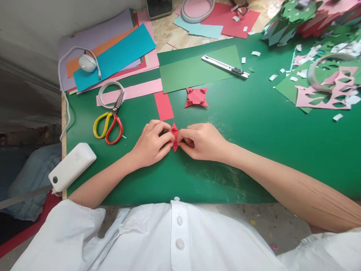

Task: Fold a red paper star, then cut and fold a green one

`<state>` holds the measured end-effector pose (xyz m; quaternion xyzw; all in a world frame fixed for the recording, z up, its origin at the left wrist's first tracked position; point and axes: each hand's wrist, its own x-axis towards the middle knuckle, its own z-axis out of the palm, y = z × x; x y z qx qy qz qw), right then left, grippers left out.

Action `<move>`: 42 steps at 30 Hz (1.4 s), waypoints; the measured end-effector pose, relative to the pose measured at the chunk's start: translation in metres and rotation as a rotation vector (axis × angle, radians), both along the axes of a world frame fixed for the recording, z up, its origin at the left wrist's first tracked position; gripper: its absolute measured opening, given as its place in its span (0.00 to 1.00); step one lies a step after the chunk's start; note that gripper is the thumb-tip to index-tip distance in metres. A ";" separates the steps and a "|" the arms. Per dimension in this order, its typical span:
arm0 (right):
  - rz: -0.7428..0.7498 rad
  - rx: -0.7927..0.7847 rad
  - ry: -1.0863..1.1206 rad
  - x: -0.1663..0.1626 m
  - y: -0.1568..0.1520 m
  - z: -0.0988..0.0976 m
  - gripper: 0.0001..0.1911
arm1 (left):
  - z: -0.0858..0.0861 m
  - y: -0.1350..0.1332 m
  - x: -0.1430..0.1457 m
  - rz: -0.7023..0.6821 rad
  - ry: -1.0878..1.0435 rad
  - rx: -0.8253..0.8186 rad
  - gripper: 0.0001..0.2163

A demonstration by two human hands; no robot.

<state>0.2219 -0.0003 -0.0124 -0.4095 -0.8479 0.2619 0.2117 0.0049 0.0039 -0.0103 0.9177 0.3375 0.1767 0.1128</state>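
A small folded red paper piece (175,136) lies on the green mat (254,124) in front of me. My left hand (152,143) pinches its left side with curled fingers. My right hand (200,141) pinches its right side, fingers closed on the fold. Most of the piece is hidden between the fingertips. Just beyond the hands lie a red paper strip (164,105) and a finished red folded square with pointed corners (196,97).
Scissors with yellow and red handles (108,126) lie left of the hands beside a tape ring (110,92). A utility knife (225,66) rests on a green sheet (194,69). Coloured paper stacks (113,56) sit at back left, cut-paper scraps (324,90) right, a white device (72,166) at the left edge.
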 end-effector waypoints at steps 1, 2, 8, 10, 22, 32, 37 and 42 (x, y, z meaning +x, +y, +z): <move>0.002 0.000 0.001 0.000 0.000 0.000 0.09 | 0.000 0.000 0.000 -0.004 0.008 0.002 0.05; 0.004 0.002 0.003 0.000 0.000 0.000 0.08 | 0.001 0.000 0.000 -0.008 0.014 0.007 0.05; 0.013 0.036 0.017 -0.002 -0.002 0.000 0.08 | 0.004 -0.002 0.000 0.022 0.102 -0.027 0.07; -0.005 0.103 0.022 -0.003 -0.003 -0.001 0.10 | 0.004 -0.003 0.001 0.045 0.118 -0.031 0.07; -0.249 -0.116 -0.216 -0.002 0.003 0.011 0.13 | 0.005 -0.005 0.003 0.085 0.181 -0.025 0.08; -0.224 -0.195 -0.287 -0.002 0.006 0.019 0.15 | 0.006 -0.005 0.005 0.136 0.164 -0.113 0.06; -0.212 -0.216 -0.299 -0.001 0.008 0.020 0.14 | 0.008 -0.003 0.005 0.140 0.161 -0.137 0.06; -0.198 -0.210 -0.305 0.001 0.008 0.022 0.14 | 0.005 -0.003 0.003 0.117 0.145 -0.122 0.07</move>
